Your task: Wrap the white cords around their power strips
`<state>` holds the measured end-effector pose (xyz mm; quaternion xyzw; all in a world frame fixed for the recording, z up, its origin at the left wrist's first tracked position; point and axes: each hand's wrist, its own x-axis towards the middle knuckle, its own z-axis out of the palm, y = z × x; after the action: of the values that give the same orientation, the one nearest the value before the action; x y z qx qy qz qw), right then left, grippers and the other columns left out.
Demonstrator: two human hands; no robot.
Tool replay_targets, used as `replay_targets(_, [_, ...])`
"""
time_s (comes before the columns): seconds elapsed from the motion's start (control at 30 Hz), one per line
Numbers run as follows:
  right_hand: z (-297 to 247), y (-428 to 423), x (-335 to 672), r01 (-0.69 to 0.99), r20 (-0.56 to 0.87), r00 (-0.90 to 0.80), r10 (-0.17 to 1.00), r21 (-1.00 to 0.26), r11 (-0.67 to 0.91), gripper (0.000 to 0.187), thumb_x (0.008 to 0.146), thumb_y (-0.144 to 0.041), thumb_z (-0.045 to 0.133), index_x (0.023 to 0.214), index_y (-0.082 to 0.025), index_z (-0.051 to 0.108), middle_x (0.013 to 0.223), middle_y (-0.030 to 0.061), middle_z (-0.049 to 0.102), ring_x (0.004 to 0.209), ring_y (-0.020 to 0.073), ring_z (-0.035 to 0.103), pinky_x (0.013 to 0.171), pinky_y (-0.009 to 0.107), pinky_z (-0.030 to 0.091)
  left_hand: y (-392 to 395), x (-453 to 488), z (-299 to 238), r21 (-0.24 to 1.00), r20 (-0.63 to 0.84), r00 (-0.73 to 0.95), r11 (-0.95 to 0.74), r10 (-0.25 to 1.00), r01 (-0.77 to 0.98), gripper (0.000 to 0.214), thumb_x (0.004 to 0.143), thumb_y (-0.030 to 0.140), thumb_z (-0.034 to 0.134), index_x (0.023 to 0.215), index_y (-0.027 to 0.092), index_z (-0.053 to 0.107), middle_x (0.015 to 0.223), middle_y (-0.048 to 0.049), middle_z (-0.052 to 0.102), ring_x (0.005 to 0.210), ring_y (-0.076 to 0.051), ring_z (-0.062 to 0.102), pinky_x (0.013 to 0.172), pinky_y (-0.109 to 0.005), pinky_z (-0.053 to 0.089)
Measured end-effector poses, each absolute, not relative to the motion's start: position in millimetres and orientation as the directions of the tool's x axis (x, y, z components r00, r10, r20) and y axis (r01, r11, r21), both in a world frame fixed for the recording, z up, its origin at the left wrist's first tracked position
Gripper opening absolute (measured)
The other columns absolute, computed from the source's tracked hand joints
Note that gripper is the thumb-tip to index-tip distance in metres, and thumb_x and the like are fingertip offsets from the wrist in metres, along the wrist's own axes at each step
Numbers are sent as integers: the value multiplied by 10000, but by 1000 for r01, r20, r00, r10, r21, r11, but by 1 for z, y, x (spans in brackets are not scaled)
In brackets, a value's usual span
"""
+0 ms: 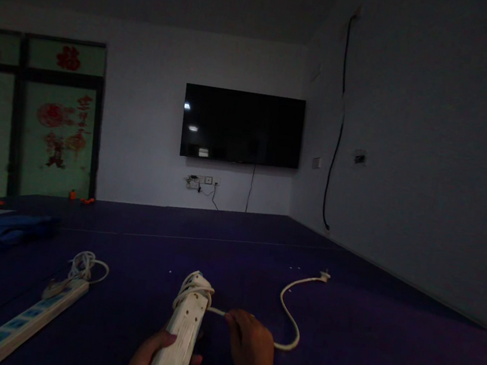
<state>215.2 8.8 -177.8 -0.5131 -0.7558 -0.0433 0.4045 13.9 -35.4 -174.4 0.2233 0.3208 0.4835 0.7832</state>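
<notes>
My left hand (159,349) is wrapped round a white power strip (181,334), which points away from me with its far end raised. Several loops of the strip's white cord (194,289) are wound about that far end. To the right, my right hand (251,347) pinches the cord where it leaves the loops. Beyond this hand the loose cord curves over the purple surface (365,345) to its plug (324,275). Part of my left palm is hidden behind the strip.
A second power strip (24,327) with blue sockets lies at the left, its cord (83,266) bundled at the far end. Farther left is folded blue cloth (1,230). A television (242,127) hangs on the back wall, and a black cable (332,159) runs down the right wall.
</notes>
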Motion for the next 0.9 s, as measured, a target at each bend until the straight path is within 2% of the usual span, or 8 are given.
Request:
replay_targets(0.17, [-183,10,215,758,725,-195,660,-316,571,347,914,-283,328,781,-209,640,725,18,672,658,120,612,616,202,372,-32,14,-168,556,-263,331,423,906,-716,776,674,188,534,1355,-14,222,993,-191,677,872,-321,644,845,-432,446])
replay_targets(0.33, [-188,11,217,704,836,-202,510,-238,669,363,919,-289,314,786,-188,636,691,36,657,626,127,596,613,211,372,-39,15,-165,538,-174,359,394,917,-746,730,686,159,514,1345,-20,257,1014,-169,674,853,-254,653,840,-351,454])
replay_targets(0.47, [-187,10,219,685,852,-199,484,-232,690,343,915,-279,324,800,-187,634,696,40,659,630,128,597,616,211,377,-42,14,-165,537,-150,352,375,924,-756,719,705,148,500,1348,-34,235,993,-162,682,853,-236,654,854,-330,448])
replay_targets(0.57, [-184,7,218,694,831,-210,515,-244,677,329,907,-262,334,802,-190,637,701,40,660,635,129,598,622,212,377,-40,9,-167,535,-145,406,417,902,-735,709,717,169,505,1356,3,247,999,-152,680,848,-235,656,845,-336,451])
replay_targets(0.67, [-180,6,216,700,751,-258,608,-289,654,305,895,-236,350,786,-201,632,733,28,664,664,125,601,636,208,376,-36,4,-173,533,-143,456,457,878,-713,686,729,193,510,1354,33,277,983,-146,685,845,-238,658,830,-332,454])
replay_targets(0.77, [-178,8,214,694,647,-336,685,-321,644,285,890,-233,359,777,-201,619,747,14,662,676,121,600,611,200,367,-32,3,-178,521,-96,440,421,893,-742,682,741,188,496,1355,10,259,986,-153,685,917,-236,639,882,-320,424])
replay_targets(0.9, [-181,12,213,693,581,-403,707,-310,651,277,896,-248,345,803,-196,601,767,18,659,684,129,598,595,205,357,-31,6,-179,547,-29,445,387,895,-742,707,732,158,472,1355,-41,205,1037,-184,665,921,-256,634,912,-364,398])
